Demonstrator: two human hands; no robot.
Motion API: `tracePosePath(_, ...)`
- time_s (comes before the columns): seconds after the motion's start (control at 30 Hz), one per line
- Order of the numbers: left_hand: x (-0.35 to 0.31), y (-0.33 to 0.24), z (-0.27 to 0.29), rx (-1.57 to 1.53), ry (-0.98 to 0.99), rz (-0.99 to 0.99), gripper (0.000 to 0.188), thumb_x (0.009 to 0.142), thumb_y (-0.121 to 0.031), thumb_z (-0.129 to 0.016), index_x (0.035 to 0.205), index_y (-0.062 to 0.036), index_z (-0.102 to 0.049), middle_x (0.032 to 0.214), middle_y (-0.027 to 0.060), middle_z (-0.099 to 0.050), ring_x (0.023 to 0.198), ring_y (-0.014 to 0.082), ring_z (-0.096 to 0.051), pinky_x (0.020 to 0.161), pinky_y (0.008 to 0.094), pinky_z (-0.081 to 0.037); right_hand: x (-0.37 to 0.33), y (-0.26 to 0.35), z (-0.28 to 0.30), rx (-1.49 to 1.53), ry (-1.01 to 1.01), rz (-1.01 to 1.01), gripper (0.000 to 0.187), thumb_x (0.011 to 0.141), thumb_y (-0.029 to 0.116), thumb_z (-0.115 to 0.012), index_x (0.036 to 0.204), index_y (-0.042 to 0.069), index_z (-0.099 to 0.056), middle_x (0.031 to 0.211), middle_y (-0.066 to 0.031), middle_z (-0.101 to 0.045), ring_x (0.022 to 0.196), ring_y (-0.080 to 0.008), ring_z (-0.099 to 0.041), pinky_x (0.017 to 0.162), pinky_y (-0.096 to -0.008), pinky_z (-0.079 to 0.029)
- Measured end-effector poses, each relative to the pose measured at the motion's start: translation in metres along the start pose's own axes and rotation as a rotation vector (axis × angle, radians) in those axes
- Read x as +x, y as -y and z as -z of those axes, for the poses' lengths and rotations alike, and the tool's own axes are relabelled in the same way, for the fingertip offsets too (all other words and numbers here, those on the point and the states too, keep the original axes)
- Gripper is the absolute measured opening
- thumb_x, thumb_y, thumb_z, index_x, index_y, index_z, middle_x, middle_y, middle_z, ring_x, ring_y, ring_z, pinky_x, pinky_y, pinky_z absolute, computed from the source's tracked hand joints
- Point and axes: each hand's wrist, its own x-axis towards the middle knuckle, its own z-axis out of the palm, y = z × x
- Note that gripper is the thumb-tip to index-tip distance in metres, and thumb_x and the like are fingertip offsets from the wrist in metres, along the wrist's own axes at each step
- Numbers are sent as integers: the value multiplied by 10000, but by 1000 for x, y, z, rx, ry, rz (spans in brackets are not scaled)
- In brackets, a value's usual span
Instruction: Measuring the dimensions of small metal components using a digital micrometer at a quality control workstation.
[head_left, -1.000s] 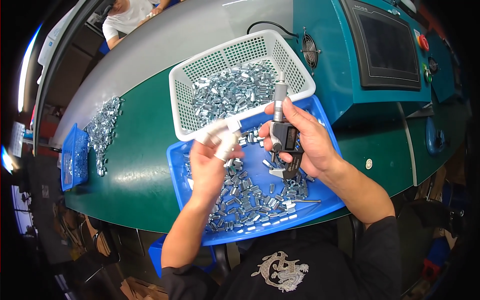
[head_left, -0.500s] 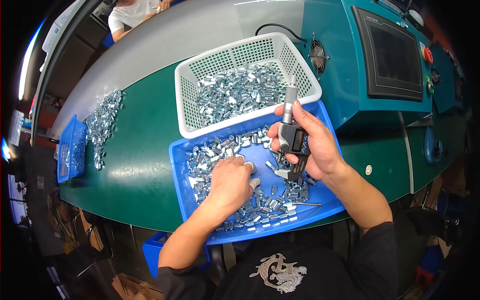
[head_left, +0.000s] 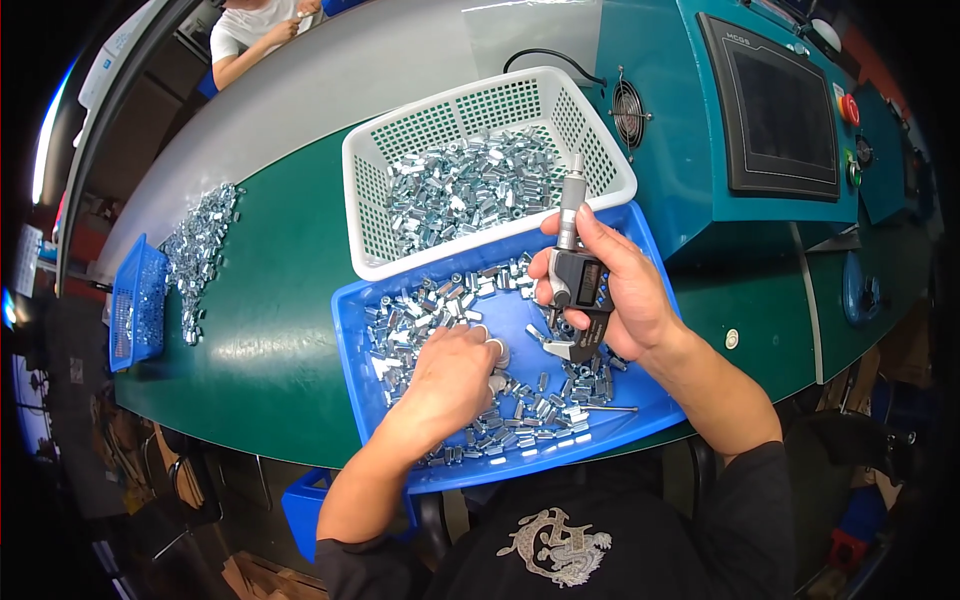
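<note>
My right hand (head_left: 640,300) holds a digital micrometer (head_left: 578,282) upright over the blue tray (head_left: 512,312), its grey thimble pointing up and its U-shaped frame toward the tray floor. Whether a part sits between its jaws is unclear. On the left side of the tray, my left hand (head_left: 448,378) reaches down among small shiny hexagonal metal sleeves (head_left: 398,320). Pale finger cots cover some of its fingertips, which are curled inward close to the thumb. What they pinch, if anything, is hidden. A thin metal rod (head_left: 610,408) lies among the sleeves near the front right.
Behind the tray, a white perforated basket (head_left: 356,215) holds many similar sleeves. More lie in a loose pile (head_left: 200,235) beside a small blue basket (head_left: 135,310) at left. A teal machine with a screen (head_left: 780,115) stands at right. Across the table sits another person (head_left: 260,30).
The fingertips and thumb of my left hand have drawn closer together among the sleeves. My right hand keeps the micrometer in nearly the same place. The whole view has shifted slightly.
</note>
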Motion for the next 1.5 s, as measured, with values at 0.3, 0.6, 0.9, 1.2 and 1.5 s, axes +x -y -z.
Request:
tracePosePath(0.3,11,-7,8,-866,-211,216,152,780,-113,-725,845,-15,-628,821,77,-668,731,153,-622,693,287,-488,0,1,4,5,-6,2,392,989,403,-373,1140,60,-485,859,-111,-619,697,-145,-639,388,-192,-425)
tracePosePath(0.6,6,-4,2,-1273,-227,161,282,853,-70,-658,1128,-20,-623,1030,44,-617,929,116,-596,857,267,-471,2,2,0,18,14,7,394,984,404,-390,1121,52,-502,855,-108,-627,688,-138,-639,394,-197,-430)
tracePosePath(0.9,7,-16,2,-1489,-184,124,229,862,-51,-635,1090,-42,-623,1026,14,-628,933,92,-571,802,251,-473,-1,2,0,21,-6,4,373,990,391,-375,1121,61,-489,841,-115,-618,688,-152,-637,388,-204,-431)
tracePosePath(1.2,9,-20,-1,-1530,-197,185,227,863,-61,-637,1083,-7,-623,1004,80,-667,883,157,-642,783,291,-527,-3,-1,1,57,-17,7,423,979,408,-404,1139,27,-491,840,-121,-624,666,-133,-633,387,-200,-433)
tracePosePath(1.5,10,-20,3,-1584,-179,198,248,860,-65,-643,1091,22,-611,994,122,-664,864,191,-657,775,303,-552,-1,0,2,89,60,15,487,990,425,-348,1267,34,-431,881,-127,-624,710,-151,-640,403,-208,-431)
